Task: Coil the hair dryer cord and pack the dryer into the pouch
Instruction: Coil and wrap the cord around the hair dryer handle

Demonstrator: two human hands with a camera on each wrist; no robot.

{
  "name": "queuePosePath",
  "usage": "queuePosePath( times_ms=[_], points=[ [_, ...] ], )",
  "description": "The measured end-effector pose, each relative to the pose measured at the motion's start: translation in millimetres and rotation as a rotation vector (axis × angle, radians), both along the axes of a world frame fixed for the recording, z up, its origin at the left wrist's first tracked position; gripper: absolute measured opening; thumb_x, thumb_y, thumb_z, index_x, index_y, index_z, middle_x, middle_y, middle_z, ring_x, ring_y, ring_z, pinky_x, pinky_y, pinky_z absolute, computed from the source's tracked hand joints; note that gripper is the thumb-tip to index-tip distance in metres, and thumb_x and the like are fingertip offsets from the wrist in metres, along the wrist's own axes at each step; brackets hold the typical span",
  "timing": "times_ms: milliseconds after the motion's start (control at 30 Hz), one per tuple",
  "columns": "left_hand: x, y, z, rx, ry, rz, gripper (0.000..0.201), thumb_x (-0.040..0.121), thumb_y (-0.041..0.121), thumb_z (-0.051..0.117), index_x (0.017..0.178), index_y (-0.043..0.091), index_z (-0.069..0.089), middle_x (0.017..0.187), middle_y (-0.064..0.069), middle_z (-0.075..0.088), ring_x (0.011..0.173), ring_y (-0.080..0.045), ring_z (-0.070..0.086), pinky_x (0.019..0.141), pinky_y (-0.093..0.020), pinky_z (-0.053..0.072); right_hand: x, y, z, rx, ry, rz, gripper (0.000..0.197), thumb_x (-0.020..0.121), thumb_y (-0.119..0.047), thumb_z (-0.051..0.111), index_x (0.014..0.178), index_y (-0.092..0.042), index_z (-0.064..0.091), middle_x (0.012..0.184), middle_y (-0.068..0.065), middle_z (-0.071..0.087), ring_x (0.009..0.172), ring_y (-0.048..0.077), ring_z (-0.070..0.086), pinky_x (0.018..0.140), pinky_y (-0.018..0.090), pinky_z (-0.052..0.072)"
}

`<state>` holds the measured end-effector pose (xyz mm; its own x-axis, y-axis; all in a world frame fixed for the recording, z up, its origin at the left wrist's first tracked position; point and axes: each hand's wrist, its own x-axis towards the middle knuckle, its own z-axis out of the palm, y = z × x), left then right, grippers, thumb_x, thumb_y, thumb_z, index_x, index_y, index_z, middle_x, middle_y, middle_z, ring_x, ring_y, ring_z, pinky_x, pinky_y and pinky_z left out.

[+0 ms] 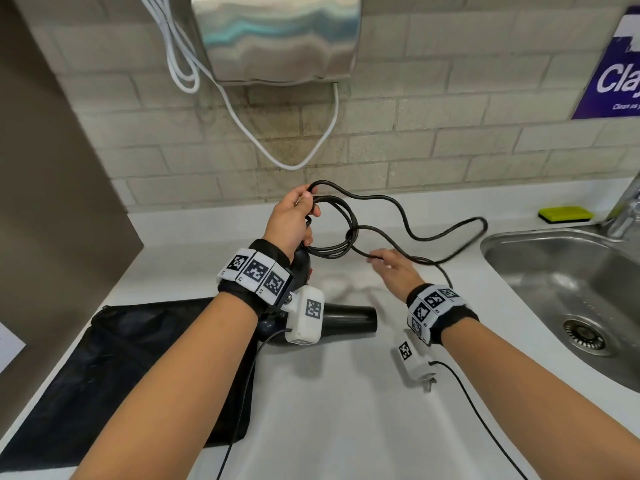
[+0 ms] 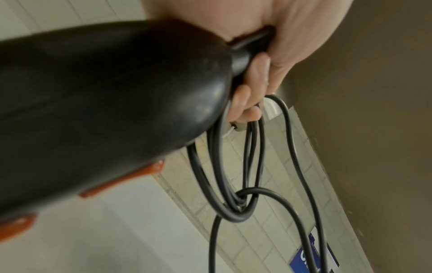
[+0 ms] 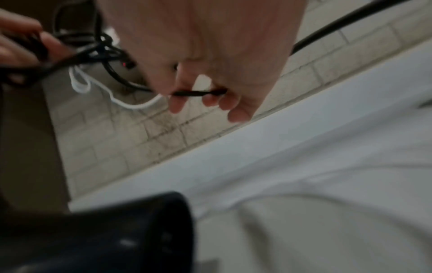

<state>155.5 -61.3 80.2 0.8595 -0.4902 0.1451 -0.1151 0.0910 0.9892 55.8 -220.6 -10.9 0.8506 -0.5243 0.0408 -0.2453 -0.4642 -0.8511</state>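
At the centre of the head view the left hand [image 1: 291,220] is clenched around several gathered loops of the black cord [image 1: 398,209] together with the handle end of the hair dryer [image 1: 346,318], whose barrel points right just below (partly hidden by the wrist camera). The right hand [image 1: 393,268], slightly right of centre, pinches one strand of cord between fingertips. The slack trails toward the sink [image 1: 554,271] at right. The black mesh pouch [image 1: 121,368] lies flat on the white counter [image 1: 346,427], lower left.

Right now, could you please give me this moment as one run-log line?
left hand: holds cord loops, dryer | right hand: pinches cord | pouch: flat on counter
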Motion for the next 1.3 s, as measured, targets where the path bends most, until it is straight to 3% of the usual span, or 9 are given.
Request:
queuePosePath(
  times_ms=[100, 333, 567, 633, 700, 867, 967, 1167, 1300],
  points=[
    [-1, 0, -1, 0.006, -0.011, -0.014, 0.021, 0.102, 0.02, 0.035, 0.11, 0.018, 0.054, 0.073, 0.001, 0.048, 0.032, -0.004, 0.025, 0.04, -0.022, 0.027, -2, -14, -8, -0.064, 0.001, -0.13, 0.016, 0.093, -0.012, 0.046, 0.08, -0.012, 0.056, 0.086, 0.014, 0.055, 0.081, 0.02, 0.047, 0.058, 0.015, 0.032],
    [-3, 2, -1, -0.028, -0.001, -0.004, 0.022, 0.102, 0.021, 0.034, 0.105, 0.018, 0.056, 0.074, 0.0, 0.048, 0.032, -0.002, 0.026, 0.038, -0.019, 0.026, -2, -22, -6, 0.005, 0.294, -0.214, 0.02, 0.094, -0.014, 0.041, 0.094, -0.009, 0.06, 0.096, 0.01, 0.055, 0.088, 0.026, 0.049, 0.079, 0.03, 0.04],
    [0, 8, 0, -0.032, 0.012, -0.024, 0.023, 0.102, 0.021, 0.033, 0.102, 0.019, 0.056, 0.074, 0.0, 0.047, 0.032, -0.003, 0.027, 0.037, -0.019, 0.027, 17, 4, 17, 0.107, -0.151, -0.034, 0.035, 0.092, 0.004, 0.038, 0.117, -0.009, 0.058, 0.105, 0.006, 0.057, 0.091, 0.011, 0.053, 0.083, 0.025, 0.044],
    [-3, 7, -1, -0.021, 0.002, -0.059, 0.024, 0.102, 0.021, 0.033, 0.097, 0.023, 0.057, 0.073, 0.0, 0.047, 0.032, -0.004, 0.026, 0.037, -0.019, 0.026, 17, 16, 35, 0.194, -0.205, 0.089, 0.043, 0.088, 0.015, 0.033, 0.115, -0.007, 0.058, 0.097, 0.002, 0.06, 0.07, -0.002, 0.056, 0.063, 0.014, 0.046],
    [-6, 5, -1, -0.017, -0.001, -0.081, 0.024, 0.102, 0.021, 0.033, 0.098, 0.023, 0.057, 0.072, 0.001, 0.047, 0.033, -0.005, 0.025, 0.038, -0.019, 0.026, 17, 24, 46, 0.31, -0.158, 0.214, 0.04, 0.086, 0.015, 0.034, 0.103, -0.012, 0.06, 0.089, -0.004, 0.061, 0.061, 0.007, 0.054, 0.047, 0.018, 0.037],
    [-9, 1, 0, -0.034, -0.004, -0.072, 0.027, 0.102, 0.021, 0.033, 0.093, 0.025, 0.057, 0.071, 0.001, 0.046, 0.034, -0.005, 0.024, 0.038, -0.019, 0.025, 15, 26, 47, 0.672, -0.106, 0.294, 0.024, 0.077, -0.006, 0.049, 0.094, -0.021, 0.056, 0.079, 0.001, 0.062, 0.052, 0.015, 0.057, 0.048, 0.022, 0.039],
    [-11, -1, 0, -0.021, -0.012, -0.08, 0.027, 0.102, 0.021, 0.033, 0.093, 0.026, 0.057, 0.072, 0.002, 0.047, 0.035, -0.006, 0.023, 0.04, -0.021, 0.024, 13, 28, 44, 0.637, -0.13, 0.326, 0.022, 0.09, 0.006, 0.045, 0.089, -0.015, 0.052, 0.07, 0.006, 0.05, 0.044, 0.011, 0.055, 0.044, 0.021, 0.042],
    [-12, 1, 0, 0.019, -0.025, -0.136, 0.024, 0.102, 0.022, 0.033, 0.102, 0.021, 0.057, 0.072, 0.001, 0.047, 0.034, -0.006, 0.023, 0.037, -0.018, 0.025, 15, 31, 43, 0.368, -0.153, 0.14, 0.009, 0.084, -0.001, 0.059, 0.089, -0.008, 0.056, 0.064, 0.011, 0.051, 0.038, 0.01, 0.046, 0.042, 0.024, 0.041],
    [-15, 6, 1, 0.038, -0.034, -0.196, 0.023, 0.102, 0.022, 0.034, 0.109, 0.019, 0.056, 0.072, 0.0, 0.046, 0.034, -0.005, 0.022, 0.037, -0.017, 0.024, 23, 44, 50, 0.348, -0.167, 0.036, 0.023, 0.086, -0.004, 0.048, 0.108, -0.011, 0.048, 0.098, 0.023, 0.064, 0.033, 0.004, 0.044, 0.044, 0.026, 0.041]
  ],
)
